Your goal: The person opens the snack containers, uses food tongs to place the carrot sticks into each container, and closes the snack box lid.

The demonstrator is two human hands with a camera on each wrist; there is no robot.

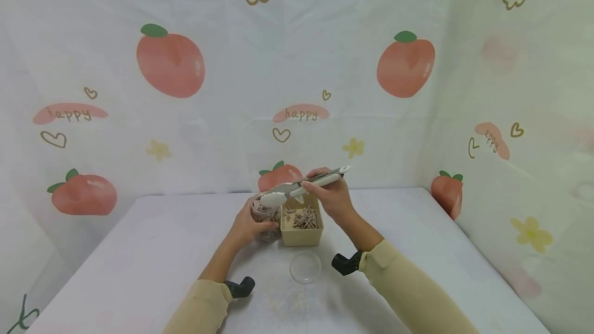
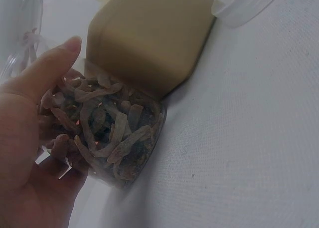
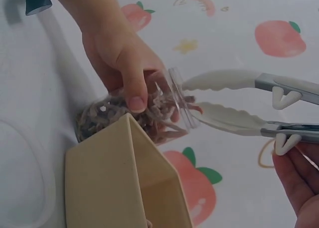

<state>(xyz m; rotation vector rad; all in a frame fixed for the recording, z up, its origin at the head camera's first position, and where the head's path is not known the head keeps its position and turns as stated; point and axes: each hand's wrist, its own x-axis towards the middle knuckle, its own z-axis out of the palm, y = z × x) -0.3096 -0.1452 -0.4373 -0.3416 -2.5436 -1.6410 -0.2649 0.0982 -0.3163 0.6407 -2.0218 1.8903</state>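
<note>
A clear plastic jar (image 2: 107, 123) holds many brownish dried strips, and my left hand (image 1: 248, 226) grips it around its side. In the right wrist view the left thumb lies along the jar (image 3: 112, 111), whose mouth faces the tongs. My right hand (image 1: 330, 197) holds a pair of tongs (image 3: 229, 118) with white scalloped tips and grey metal arms. The tips stand apart at the jar's mouth, beside strips that poke out of it. Right against the jar is a beige square box (image 1: 300, 237) with a heap of the same strips (image 1: 304, 218) inside.
A round clear lid (image 1: 305, 267) lies on the white-covered table (image 1: 185, 241), in front of the box. Behind the table rises a white curtain (image 1: 297, 66) printed with red fruit and flowers. Each wrist wears a black camera mount (image 1: 345, 263).
</note>
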